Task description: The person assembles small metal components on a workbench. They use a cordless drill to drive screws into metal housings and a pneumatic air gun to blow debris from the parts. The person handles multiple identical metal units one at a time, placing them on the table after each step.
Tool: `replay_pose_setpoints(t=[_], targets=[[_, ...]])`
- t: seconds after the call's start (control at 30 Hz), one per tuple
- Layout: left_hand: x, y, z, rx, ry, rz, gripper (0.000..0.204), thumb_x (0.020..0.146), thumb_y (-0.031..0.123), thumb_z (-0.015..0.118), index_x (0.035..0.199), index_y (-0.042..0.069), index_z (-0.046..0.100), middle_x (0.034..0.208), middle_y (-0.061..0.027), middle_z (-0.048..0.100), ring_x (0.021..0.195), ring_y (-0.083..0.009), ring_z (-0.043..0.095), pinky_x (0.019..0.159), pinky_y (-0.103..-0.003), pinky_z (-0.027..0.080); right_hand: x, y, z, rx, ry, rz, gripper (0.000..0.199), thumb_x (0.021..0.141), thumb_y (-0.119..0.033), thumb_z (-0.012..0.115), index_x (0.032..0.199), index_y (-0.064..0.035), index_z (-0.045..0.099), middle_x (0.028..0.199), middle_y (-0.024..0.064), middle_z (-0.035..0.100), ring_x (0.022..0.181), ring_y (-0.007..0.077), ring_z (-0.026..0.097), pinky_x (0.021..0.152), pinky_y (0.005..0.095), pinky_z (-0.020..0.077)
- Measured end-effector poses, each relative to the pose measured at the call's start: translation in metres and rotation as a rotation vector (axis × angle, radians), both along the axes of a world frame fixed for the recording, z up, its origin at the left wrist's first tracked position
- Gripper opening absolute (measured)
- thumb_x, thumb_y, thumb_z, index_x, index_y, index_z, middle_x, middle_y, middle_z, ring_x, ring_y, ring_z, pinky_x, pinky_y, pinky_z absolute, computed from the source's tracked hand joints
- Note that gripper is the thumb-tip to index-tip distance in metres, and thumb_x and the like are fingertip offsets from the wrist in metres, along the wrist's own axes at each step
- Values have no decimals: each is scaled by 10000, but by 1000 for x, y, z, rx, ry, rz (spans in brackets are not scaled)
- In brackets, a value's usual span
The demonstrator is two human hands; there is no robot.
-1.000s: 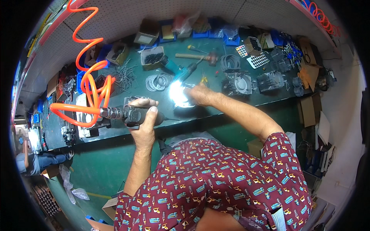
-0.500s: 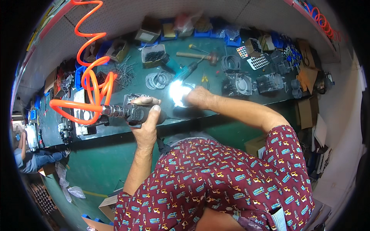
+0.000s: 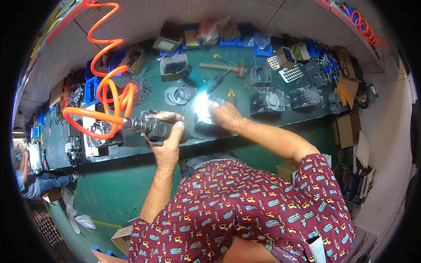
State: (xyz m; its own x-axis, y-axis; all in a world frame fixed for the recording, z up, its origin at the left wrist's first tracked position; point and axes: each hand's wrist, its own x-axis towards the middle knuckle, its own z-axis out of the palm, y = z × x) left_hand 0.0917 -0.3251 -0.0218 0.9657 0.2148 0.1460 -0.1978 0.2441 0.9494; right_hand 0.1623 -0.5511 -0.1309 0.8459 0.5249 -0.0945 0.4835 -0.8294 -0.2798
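Our left hand (image 3: 169, 145) clasped the air tool (image 3: 158, 129); we couldn't tell the opening or hold of our right hand (image 3: 226, 116).

The left hand (image 3: 167, 148) grips a dark tool (image 3: 158, 129) joined to an orange coiled hose (image 3: 92, 113).

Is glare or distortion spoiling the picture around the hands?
In the head view, white glare beside the right hand hides detail on the workpiece; the green bench looks bowed in that view; the left hand and black tool look clearer there.
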Motion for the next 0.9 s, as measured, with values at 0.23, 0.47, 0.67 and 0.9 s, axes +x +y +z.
replay_pose_setpoints(t=[0.23,0.47,0.67,0.9], targets=[[-1,1,-13,83,45,-46,270,844,-69,659,1071,34,558,980,-94,612,920,-202,636,883,-384,554,0,-13,0,185,-69,167,138,844,-174,661,970,-132,693,875,124,713,862,310,695,721,468,491],[5,-5,-26,96,128,-56,258,818,9,766,1044,45,648,968,-30,666,888,-121,625,812,-296,514,-11,14,46,1359,747,-692,210,881,-96,726,1039,34,680,921,83,710,826,165,708,674,264,586],[7,-18,-20,71,253,-115,234,840,24,756,1045,42,646,968,-32,659,850,-110,617,754,-274,514,-27,36,68,1661,868,-579,205,908,-63,700,1078,32,637,991,99,683,856,184,713,701,265,594],[11,-25,-12,147,176,-89,188,859,6,730,1022,24,639,848,-37,681,682,-89,612,599,-230,486,-29,39,67,1614,836,-472,193,918,-65,693,1078,29,639,958,83,685,837,143,684,686,254,569]])
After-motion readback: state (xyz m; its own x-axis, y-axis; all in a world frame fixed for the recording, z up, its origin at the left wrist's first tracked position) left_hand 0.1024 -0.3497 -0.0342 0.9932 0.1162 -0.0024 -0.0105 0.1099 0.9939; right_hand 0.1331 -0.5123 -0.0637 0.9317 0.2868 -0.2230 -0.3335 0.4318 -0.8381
